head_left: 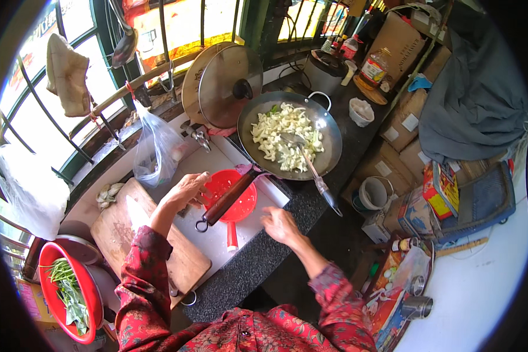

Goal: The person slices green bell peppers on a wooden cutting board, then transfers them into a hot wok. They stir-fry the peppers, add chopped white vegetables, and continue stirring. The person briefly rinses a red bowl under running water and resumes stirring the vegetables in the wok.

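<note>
Chopped cauliflower (290, 132) fills a wok (249, 141), and a metal spatula (317, 176) leans in it, its dark handle over the rim. The wok's brown handle (226, 202) reaches out above a red plastic colander (246, 205) in the white sink (264, 217). Beside the colander's left rim is my left hand (188, 190), fingers apart; whether they touch the rim I cannot tell. To the right of the colander my right hand (280, 225) hangs with its fingers loosely bent and apart, nothing visible in them.
A cutting board (120, 226) bridges the sink's left side, with a knife blade (138, 212) on it. A red basin (47, 258) of greens stands far left. A glass lid (226, 88) leans behind the wok. Boxes (402, 117) and an oil bottle (374, 67) stand right.
</note>
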Motion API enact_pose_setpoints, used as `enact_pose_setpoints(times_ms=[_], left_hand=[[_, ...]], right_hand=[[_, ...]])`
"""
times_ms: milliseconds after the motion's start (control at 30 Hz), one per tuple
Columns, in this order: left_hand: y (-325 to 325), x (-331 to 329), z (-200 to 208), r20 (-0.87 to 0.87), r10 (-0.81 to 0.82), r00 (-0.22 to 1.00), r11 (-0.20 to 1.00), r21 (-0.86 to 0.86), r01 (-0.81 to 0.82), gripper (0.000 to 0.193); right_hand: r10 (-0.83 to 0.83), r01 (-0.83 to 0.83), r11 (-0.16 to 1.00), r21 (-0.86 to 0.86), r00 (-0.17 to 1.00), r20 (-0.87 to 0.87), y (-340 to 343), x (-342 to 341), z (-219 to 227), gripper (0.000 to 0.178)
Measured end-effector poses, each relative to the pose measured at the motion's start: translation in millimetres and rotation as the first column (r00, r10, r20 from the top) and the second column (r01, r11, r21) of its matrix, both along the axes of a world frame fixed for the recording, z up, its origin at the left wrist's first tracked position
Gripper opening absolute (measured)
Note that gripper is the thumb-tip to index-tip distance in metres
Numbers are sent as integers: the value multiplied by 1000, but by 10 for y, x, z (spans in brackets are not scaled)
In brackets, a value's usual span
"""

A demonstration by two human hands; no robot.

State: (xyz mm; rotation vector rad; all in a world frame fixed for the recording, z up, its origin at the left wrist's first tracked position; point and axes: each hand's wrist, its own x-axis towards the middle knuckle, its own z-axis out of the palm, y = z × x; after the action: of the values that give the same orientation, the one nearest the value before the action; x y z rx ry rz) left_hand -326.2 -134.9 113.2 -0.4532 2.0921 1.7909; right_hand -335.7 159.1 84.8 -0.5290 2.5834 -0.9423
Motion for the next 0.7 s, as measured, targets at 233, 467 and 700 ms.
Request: enact_pose_setpoints(times_ms=[233,467,700], left_hand=[[16,-600,-802,181,-13,983,995,100,-5,33],[377,-1154,-1278,327,128,936,942,255,-218,38],[559,-1319,-1383,221,364,905,751,505,-426,16]], right_hand=[[-369,840,393,-373,516,773,-864,-1075,-1355,9],[-125,918,25,-396,396,910,-929,-1263,-1431,17],[275,734,326,-597,530,802,-794,-1342,-1399,27]])
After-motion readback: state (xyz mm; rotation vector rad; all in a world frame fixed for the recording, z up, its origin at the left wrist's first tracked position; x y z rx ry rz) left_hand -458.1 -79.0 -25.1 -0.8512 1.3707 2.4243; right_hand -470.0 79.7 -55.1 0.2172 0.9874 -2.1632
